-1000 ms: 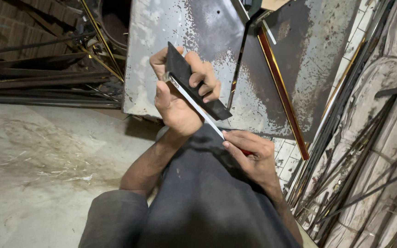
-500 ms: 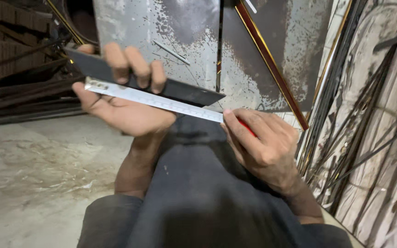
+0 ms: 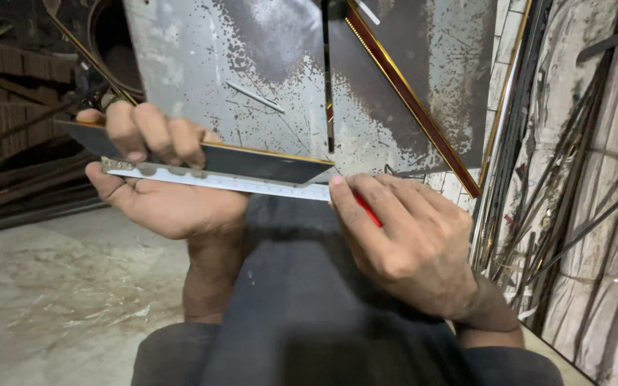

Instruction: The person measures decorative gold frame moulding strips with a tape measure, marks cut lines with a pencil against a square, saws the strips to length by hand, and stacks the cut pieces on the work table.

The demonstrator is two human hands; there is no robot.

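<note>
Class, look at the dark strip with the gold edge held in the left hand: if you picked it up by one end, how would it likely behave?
The dark strip probably stays stiff: it spans past the left hand without sagging. It seems light, since a few fingers pinch it. Its glossy face may be slippery, and its pointed cut end could poke.

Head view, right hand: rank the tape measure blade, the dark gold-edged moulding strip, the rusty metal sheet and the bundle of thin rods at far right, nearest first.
1. Tape measure blade: touching the right hand, pinned under its thumb tip.
2. Dark gold-edged moulding strip: just above the blade, held by the left hand.
3. Rusty metal sheet and bundle of thin rods: behind the hands and at the right; too close to call.
</note>
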